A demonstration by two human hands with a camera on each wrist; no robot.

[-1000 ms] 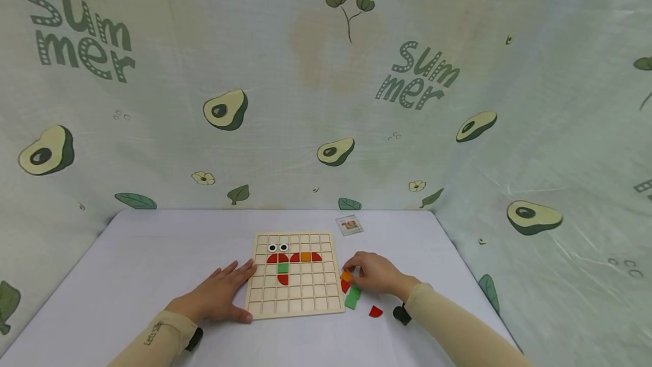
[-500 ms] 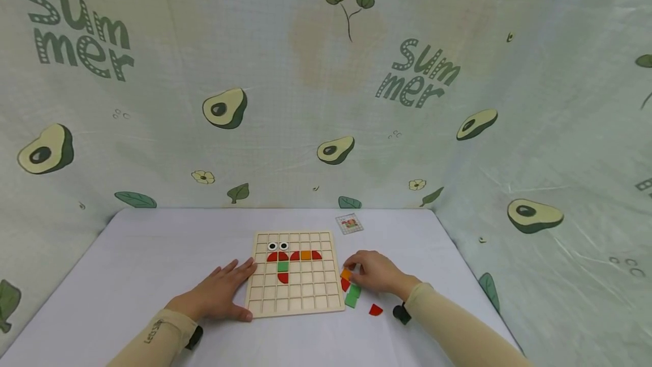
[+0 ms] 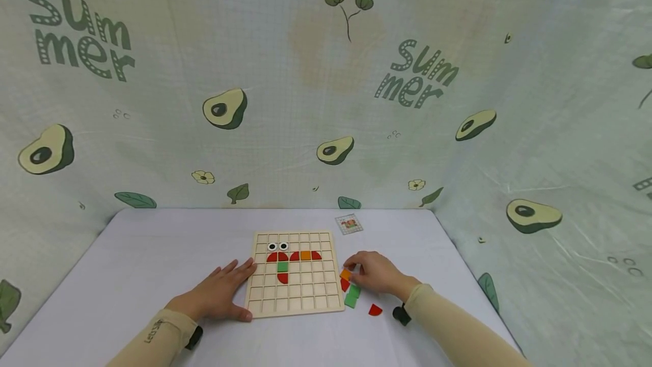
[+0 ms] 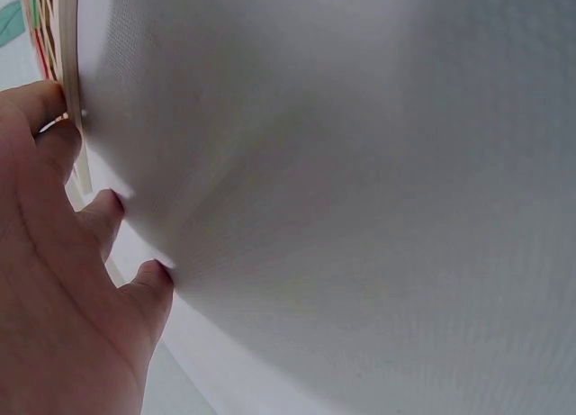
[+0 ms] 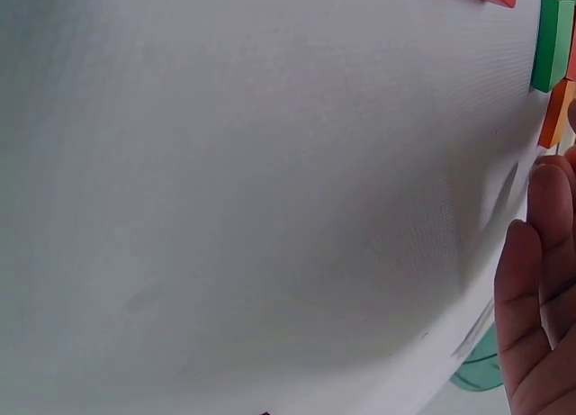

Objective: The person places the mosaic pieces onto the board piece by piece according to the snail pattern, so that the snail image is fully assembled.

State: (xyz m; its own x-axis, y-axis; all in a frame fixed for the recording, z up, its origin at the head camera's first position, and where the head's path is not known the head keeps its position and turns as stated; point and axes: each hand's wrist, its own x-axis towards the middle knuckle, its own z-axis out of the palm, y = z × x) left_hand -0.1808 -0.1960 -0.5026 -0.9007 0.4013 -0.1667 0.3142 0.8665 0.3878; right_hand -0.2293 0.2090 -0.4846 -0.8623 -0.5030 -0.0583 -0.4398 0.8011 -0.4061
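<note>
The wooden grid board [image 3: 305, 290] lies flat on the table. Set in its cells are two eye pieces [image 3: 277, 247], red quarter-round tiles [image 3: 282, 278], a green square tile [image 3: 282, 267] and an orange square one. My left hand [image 3: 219, 293] is spread along the board's left edge, fingertips at the side and thumb by the near corner. Just off the right edge, my right hand [image 3: 376, 272] pinches another orange square tile [image 3: 344, 274] between thumb and forefinger. In the right wrist view this orange tile [image 5: 556, 113] shows at the fingertips.
Beside the right hand lie a red tile [image 3: 344, 285] and green tiles [image 3: 351, 300]. One red quarter-round tile [image 3: 375, 310] sits apart, nearer me. A small picture card [image 3: 349, 223] lies behind the board's far right corner. A printed cloth [image 3: 285, 186] hangs behind the table.
</note>
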